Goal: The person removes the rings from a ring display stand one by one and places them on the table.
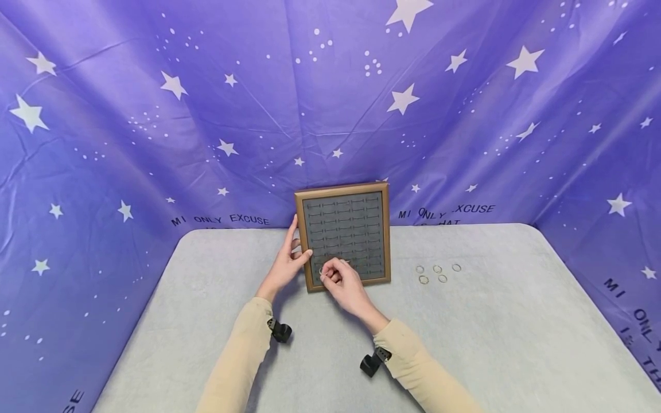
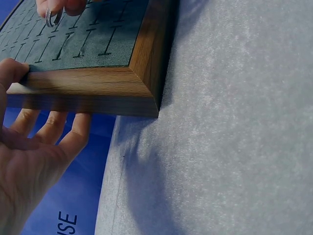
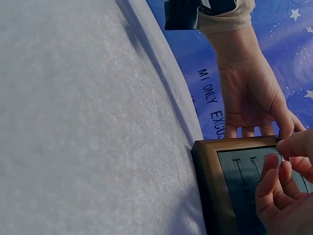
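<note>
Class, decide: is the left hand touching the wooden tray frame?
Touching. The left wrist view shows the left hand with thumb on the wooden tray frame and fingers behind its edge.

Five loose rings (image 1: 438,273) lie before a starry purple backdrop (image 1: 155,115).
</note>
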The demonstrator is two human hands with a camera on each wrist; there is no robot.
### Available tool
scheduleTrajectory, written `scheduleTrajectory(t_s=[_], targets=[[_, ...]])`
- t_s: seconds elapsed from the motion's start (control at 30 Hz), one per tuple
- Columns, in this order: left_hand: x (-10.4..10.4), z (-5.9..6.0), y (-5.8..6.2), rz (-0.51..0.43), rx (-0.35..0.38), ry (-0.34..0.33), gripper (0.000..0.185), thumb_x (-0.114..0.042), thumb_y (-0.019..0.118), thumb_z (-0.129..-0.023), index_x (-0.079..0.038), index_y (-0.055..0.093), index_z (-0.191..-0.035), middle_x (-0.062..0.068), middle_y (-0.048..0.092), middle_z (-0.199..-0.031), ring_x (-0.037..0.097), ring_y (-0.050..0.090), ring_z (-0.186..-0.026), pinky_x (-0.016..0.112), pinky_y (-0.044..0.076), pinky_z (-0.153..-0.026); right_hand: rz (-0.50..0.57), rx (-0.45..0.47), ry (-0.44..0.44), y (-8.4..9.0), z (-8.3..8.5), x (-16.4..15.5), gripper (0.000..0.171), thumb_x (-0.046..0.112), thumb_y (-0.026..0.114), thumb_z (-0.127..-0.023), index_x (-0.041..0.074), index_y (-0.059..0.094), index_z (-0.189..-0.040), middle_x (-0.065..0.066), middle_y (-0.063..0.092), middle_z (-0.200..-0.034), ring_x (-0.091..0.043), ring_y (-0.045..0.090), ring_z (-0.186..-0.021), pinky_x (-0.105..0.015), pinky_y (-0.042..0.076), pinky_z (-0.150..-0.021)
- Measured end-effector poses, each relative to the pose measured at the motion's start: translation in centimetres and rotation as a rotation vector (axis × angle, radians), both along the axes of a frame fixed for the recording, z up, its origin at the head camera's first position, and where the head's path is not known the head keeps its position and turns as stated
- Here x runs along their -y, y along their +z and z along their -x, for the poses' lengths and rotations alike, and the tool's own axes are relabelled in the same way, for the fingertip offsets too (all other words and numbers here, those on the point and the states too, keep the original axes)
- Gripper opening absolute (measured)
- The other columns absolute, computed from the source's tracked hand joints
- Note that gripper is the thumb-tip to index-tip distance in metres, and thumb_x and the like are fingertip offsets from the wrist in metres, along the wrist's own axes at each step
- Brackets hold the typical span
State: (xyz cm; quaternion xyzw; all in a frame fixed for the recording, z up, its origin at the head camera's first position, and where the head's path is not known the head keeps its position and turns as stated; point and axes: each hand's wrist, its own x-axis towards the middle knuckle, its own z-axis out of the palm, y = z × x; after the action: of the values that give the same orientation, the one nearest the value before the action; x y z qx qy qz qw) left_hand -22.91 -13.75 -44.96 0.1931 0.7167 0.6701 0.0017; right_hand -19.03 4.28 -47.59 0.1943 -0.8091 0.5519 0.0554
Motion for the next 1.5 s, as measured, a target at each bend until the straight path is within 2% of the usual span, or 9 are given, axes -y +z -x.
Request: scheduleTrajectory(t_s=[0.17,0.43,0.73,1.0,1.13,1.37,1.5], targets=[[0.1,0.1,-0.2,-0.006,0.012,-0.002,0.086,0.009,0.054,-0.094,-0.017,0.001,-0.157,0.02,0.016,-0.156,0.04,0.044,-0.125,0.027,0.05,-0.087,0.024,0.033,-0.01,-0.1,-0.2,-0.3,0.014,-0.001,0.066,-0.088,0.011,0.059,-0.088,-0.005,0.054,-0.089,-0.011,0.053,-0.071,-0.023,0.047,-0.061],[0.2,0.1,-0.4,0.015,-0.001,0.012,0.087,0.008,0.055,-0.093,-0.017,0.002,-0.157,0.015,0.008,-0.159,0.039,0.041,-0.128,0.028,0.049,-0.089,0.062,0.058,-0.031,-0.3,-0.4,-1.3,0.013,-0.002,0.066,-0.087,0.01,0.061,-0.089,-0.006,0.055,-0.09,-0.012,0.054,-0.069,-0.021,0.047,-0.059],[0.2,0.1,-0.3,0.009,0.008,0.007,0.087,0.008,0.055,-0.093,-0.019,0.002,-0.157,0.014,0.008,-0.159,0.039,0.041,-0.128,0.029,0.049,-0.09,0.076,0.092,-0.069,-0.4,-0.6,-2.8,0.013,-0.006,0.066,-0.087,0.006,0.062,-0.09,-0.009,0.056,-0.093,-0.01,0.052,-0.067,-0.018,0.044,-0.055],[0.2,0.1,-0.2,0.038,0.019,0.013,0.087,0.005,0.056,-0.094,-0.021,0.002,-0.157,0.014,0.005,-0.159,0.039,0.038,-0.13,0.037,0.047,-0.094,0.089,0.078,-0.072,3.4,-2.4,-3.7,0.007,-0.011,0.062,-0.086,-0.005,0.06,-0.089,-0.019,0.055,-0.094,-0.018,0.053,-0.067,-0.017,0.042,-0.054],[0.1,0.1,-0.2,0.042,0.019,0.012,0.087,0.004,0.056,-0.094,-0.021,0.002,-0.157,0.014,0.005,-0.159,0.039,0.038,-0.13,0.038,0.047,-0.093,0.079,0.092,-0.088,3.6,-2.5,-4.5,0.007,-0.011,0.062,-0.086,-0.006,0.059,-0.09,-0.021,0.054,-0.093,-0.017,0.053,-0.066,-0.017,0.042,-0.053],[0.1,0.0,-0.2,0.022,0.039,0.002,0.087,0.005,0.056,-0.094,-0.021,0.001,-0.157,0.015,0.006,-0.159,0.039,0.04,-0.128,0.03,0.049,-0.089,0.093,0.131,-0.13,3.1,-2.2,-6.3,0.007,-0.011,0.061,-0.086,-0.007,0.059,-0.091,-0.021,0.052,-0.094,-0.012,0.05,-0.061,-0.017,0.041,-0.049],[0.1,0.0,-0.1,0.03,0.047,0.013,0.087,0.004,0.056,-0.094,-0.023,0.002,-0.157,0.014,0.006,-0.159,0.039,0.04,-0.128,0.03,0.049,-0.089,0.101,0.135,-0.159,1.2,-1.2,-7.7,0.009,-0.011,0.062,-0.086,-0.004,0.059,-0.092,-0.019,0.052,-0.097,-0.008,0.05,-0.06,-0.018,0.042,-0.048]])
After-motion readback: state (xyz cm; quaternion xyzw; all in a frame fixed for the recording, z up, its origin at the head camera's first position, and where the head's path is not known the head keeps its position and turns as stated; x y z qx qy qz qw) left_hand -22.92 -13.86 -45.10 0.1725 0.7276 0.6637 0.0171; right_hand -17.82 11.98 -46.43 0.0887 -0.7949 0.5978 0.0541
